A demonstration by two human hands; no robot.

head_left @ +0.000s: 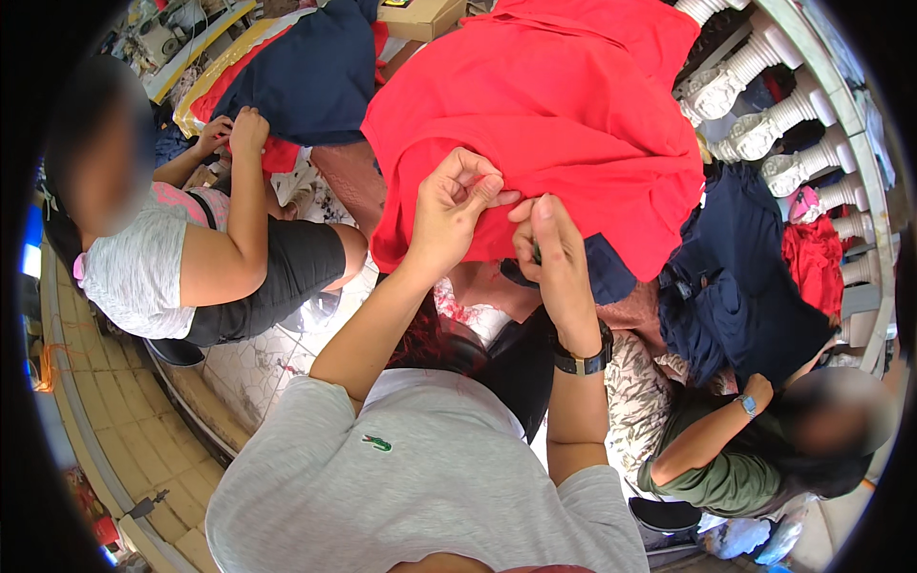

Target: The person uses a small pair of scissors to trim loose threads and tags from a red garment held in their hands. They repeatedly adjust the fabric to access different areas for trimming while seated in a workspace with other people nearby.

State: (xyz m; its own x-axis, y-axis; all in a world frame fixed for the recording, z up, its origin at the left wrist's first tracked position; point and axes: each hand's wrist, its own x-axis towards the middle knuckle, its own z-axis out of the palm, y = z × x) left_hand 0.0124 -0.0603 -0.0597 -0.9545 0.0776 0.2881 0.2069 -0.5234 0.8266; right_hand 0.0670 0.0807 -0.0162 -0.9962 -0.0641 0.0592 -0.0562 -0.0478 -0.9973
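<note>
A large piece of red fabric (544,95) lies spread and folded in front of me. My left hand (451,205) is closed in a pinch at a fold near its front edge, with thumb and forefinger together. Close beside it on the right, my right hand (554,248) has its fingers curled and its thumb raised against the red cloth. Something small and dark shows inside the right fingers, too hidden to name. A dark navy piece of fabric (609,269) hangs under the red edge, just right of my right hand.
On the left, a seated person (220,248) handles navy fabric (306,76). Another person (716,458) sits at the lower right by a navy cloth heap (740,277). White balusters (755,134) line the right side, with red cloth (812,263) near them. A cardboard box (420,17) stands behind.
</note>
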